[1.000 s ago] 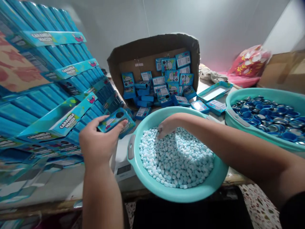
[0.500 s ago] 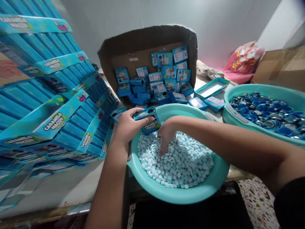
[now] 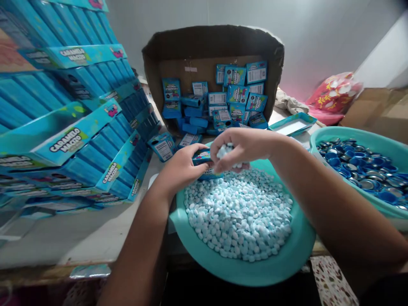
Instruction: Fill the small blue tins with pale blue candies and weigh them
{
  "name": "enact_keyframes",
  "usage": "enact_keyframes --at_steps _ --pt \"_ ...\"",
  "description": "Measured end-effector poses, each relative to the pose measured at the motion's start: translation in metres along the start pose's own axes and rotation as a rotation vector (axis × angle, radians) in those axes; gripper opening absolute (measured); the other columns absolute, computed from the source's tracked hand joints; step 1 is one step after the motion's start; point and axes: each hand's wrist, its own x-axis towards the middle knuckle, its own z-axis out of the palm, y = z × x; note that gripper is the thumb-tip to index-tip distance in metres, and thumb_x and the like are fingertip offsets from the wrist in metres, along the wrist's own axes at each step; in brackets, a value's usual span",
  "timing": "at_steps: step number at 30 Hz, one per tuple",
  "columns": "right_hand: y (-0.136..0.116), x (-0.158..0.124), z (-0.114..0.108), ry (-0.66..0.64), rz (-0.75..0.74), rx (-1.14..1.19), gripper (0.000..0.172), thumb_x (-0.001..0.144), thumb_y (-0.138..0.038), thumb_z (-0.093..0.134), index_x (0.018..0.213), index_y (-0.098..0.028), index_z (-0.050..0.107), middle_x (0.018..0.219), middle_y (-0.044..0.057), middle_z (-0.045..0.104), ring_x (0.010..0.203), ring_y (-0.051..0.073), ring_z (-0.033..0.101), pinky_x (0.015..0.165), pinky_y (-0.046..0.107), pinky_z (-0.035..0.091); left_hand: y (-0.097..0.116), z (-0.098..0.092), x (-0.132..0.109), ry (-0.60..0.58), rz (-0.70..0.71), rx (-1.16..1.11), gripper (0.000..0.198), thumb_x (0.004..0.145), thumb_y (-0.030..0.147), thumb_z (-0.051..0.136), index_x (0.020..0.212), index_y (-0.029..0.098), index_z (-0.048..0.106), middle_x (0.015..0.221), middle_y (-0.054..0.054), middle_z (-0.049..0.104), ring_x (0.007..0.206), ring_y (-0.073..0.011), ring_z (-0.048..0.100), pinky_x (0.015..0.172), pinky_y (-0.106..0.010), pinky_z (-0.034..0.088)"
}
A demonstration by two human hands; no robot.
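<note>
My left hand (image 3: 186,165) grips a small blue candy box (image 3: 208,173) above the far-left rim of a turquoise basin (image 3: 245,274). Pale blue and white candies (image 3: 239,216) fill much of the basin. Cupped beside the box's top, my right hand (image 3: 237,148) is closed round a handful of the same candies, some showing between thumb and fingers. The right fingers partly cover the box, so its opening is hidden.
Behind the basin, a tipped cardboard carton (image 3: 213,46) holds several blue boxes. Filled display trays (image 3: 79,140) are stacked high at left. A second turquoise basin (image 3: 321,131) with blue and silver caps stands at right, near an open blue tray (image 3: 293,125).
My right hand has come up out of the candies with a handful and moved to the box's top. The left hand still holds the box. The view has shifted slightly.
</note>
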Motion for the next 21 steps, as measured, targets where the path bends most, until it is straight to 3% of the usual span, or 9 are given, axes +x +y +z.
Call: enact_keyframes --at_steps 5,10,15,21 --pt "0.013 0.021 0.008 0.352 -0.183 0.439 0.033 0.079 -0.046 0.075 0.081 -0.023 0.052 0.064 -0.006 0.053 0.057 0.009 0.052 0.049 0.022 0.037 0.002 0.001 0.000 -0.123 0.092 0.004 0.041 0.083 0.047 0.069 0.117 0.026 0.068 0.119 -0.004 0.071 0.109 -0.0281 0.065 0.093 -0.039 0.051" --pt "0.022 0.047 0.024 0.609 -0.261 0.792 0.041 0.072 -0.042 0.082 0.073 -0.023 0.046 0.063 -0.006 0.050 0.056 0.009 0.049 0.047 0.021 0.037 -0.003 0.005 0.001 -0.094 0.095 0.044 0.042 0.081 0.046 0.071 0.118 0.026 0.066 0.116 -0.003 0.072 0.106 -0.0263 0.067 0.088 -0.035 0.052" --pt "0.028 0.055 0.028 0.706 -0.257 0.948 0.035 0.073 -0.032 0.081 0.071 -0.023 0.047 0.061 -0.007 0.047 0.055 0.009 0.050 0.049 0.022 0.037 -0.002 0.004 -0.001 -0.106 0.093 -0.010 0.042 0.084 0.042 0.069 0.124 0.027 0.064 0.120 -0.002 0.072 0.110 -0.0243 0.067 0.090 -0.034 0.052" --pt "0.024 0.053 0.028 0.741 -0.255 0.972 0.032 0.074 -0.023 0.075 0.068 -0.023 0.044 0.061 -0.006 0.044 0.059 0.010 0.050 0.055 0.024 0.040 -0.002 0.004 -0.001 -0.094 0.090 0.009 0.042 0.085 0.043 0.069 0.124 0.027 0.064 0.122 -0.003 0.071 0.110 -0.0256 0.066 0.090 -0.036 0.052"
